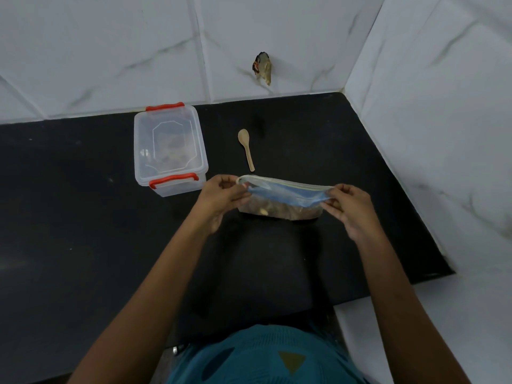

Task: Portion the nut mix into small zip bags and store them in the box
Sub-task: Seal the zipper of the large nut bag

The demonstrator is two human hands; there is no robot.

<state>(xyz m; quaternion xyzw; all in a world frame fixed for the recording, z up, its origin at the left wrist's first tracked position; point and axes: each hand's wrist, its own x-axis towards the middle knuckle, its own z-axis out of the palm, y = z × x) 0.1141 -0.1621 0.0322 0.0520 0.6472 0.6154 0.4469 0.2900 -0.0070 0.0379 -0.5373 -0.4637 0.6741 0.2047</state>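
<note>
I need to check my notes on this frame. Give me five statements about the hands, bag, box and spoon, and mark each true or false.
1. The left hand and right hand each pinch one end of the zip bag. True.
2. The wooden spoon is held in the right hand. False: it lies untouched on the counter, beyond the bag.
3. The clear box has its lid on. True.
4. The box stands to the right of the spoon. False: it stands to the spoon's left.
5. Brown nut mix shows in the bag's lower part. True.
</note>
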